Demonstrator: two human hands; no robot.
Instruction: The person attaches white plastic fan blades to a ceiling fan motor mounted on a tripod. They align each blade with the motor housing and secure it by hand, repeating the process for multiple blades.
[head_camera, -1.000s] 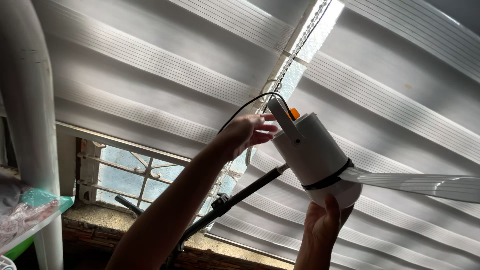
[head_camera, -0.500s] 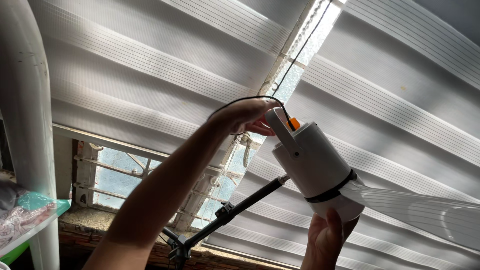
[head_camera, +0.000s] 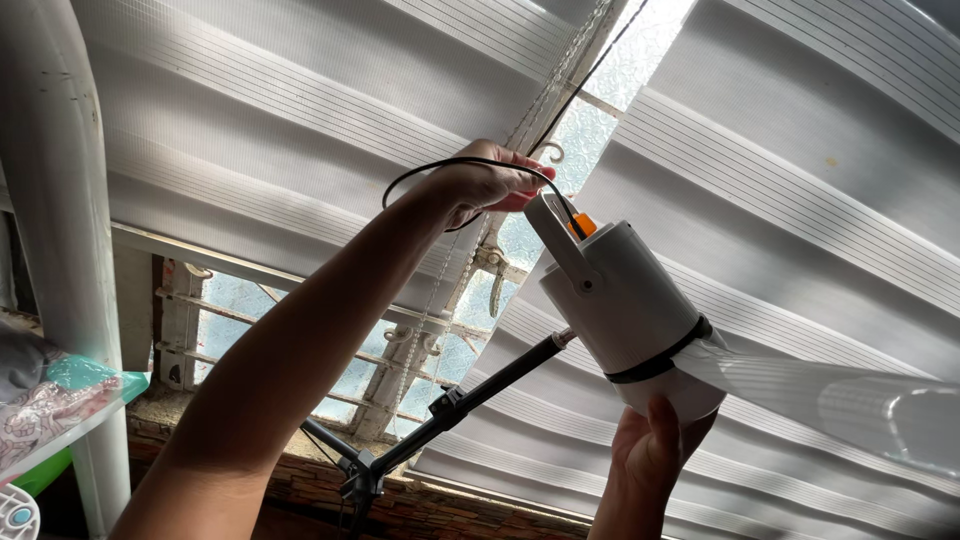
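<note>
White fan motor housing (head_camera: 625, 310) tilts in front of the white blinds (head_camera: 300, 110), its clear blade (head_camera: 850, 395) reaching toward the right edge. The right hand (head_camera: 650, 455) cups its lower end, fingers curled against it. The left hand (head_camera: 480, 185) closes its fingers around the black cord (head_camera: 440, 168) just above the housing's bracket (head_camera: 560, 245).

White striped blinds (head_camera: 300, 120) cover a barred window (head_camera: 250, 310), daylight showing through, beside a white pipe (head_camera: 55, 200).

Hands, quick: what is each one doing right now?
Left hand: closed around the black cord.
Right hand: gripping the fan body from below.
</note>
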